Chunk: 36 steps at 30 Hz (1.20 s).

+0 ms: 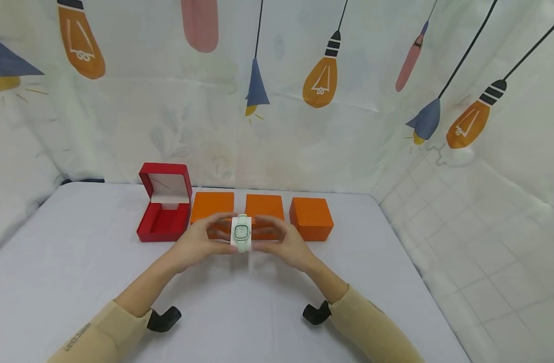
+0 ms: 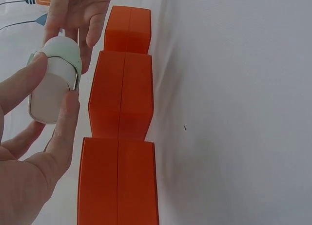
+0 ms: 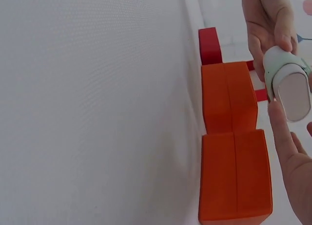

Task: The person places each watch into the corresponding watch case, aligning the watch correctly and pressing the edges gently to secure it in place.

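A pale green watch (image 1: 241, 232) is wrapped round a white cushion (image 2: 50, 96), held up over the table in front of the orange boxes. My left hand (image 1: 192, 247) pinches the cushion from its left side, thumb and fingers on opposite edges. On the other side, my right hand (image 1: 297, 249) is spread close to the cushion's right edge. Its fingers are fairly straight, and whether they touch the cushion I cannot tell. The dial faces up in the head view; both wrist views show the cushion's flat end.
A red box (image 1: 163, 236) stands with its lid raised at the back left, white lining inside the lid. Three closed orange boxes (image 1: 311, 219) line up to its right. A white cloth covers the table (image 1: 259, 312), and a printed curtain (image 1: 277, 146) hangs behind.
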Tool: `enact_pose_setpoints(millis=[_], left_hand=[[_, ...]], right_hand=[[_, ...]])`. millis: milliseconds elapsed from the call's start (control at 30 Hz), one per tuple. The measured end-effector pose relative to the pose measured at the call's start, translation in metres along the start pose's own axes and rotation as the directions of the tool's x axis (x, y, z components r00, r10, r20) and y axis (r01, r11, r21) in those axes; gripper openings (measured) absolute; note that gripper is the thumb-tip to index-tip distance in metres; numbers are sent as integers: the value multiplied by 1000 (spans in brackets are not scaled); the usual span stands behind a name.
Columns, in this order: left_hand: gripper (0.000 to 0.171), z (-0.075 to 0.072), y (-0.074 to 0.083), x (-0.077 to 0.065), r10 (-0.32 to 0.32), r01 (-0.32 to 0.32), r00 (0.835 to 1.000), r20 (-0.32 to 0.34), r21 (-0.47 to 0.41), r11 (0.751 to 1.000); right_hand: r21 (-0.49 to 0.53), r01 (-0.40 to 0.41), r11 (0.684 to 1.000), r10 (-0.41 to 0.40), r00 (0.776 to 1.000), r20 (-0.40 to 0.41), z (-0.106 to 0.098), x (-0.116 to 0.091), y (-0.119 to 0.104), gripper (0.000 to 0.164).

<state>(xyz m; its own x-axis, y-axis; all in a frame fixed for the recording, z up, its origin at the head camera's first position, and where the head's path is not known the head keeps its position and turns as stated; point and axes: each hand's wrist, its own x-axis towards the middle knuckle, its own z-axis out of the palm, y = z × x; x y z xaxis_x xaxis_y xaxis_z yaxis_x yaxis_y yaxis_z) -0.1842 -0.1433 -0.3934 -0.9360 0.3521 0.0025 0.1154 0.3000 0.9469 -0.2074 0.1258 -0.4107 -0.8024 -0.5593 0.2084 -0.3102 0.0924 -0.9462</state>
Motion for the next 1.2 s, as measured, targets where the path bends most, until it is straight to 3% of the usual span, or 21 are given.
enact_pose_setpoints(millis=[733,1000,1200], left_hand=[[79,-39,-3,-20,3,-2,1000,-25,38,999],[81,-62,-4,-25,10,-8,999,-33,53,999],[80,-83,-14,-27,2,2,999,-35,93,996]], right_hand=[[-24,-16,1000,17,1000,22,-26,-10,-2,51],[-92,-2,996,6,999,44,-32,-11,-3,35],[-109,-44,993,50,998,46,-33,-9,-4,33]])
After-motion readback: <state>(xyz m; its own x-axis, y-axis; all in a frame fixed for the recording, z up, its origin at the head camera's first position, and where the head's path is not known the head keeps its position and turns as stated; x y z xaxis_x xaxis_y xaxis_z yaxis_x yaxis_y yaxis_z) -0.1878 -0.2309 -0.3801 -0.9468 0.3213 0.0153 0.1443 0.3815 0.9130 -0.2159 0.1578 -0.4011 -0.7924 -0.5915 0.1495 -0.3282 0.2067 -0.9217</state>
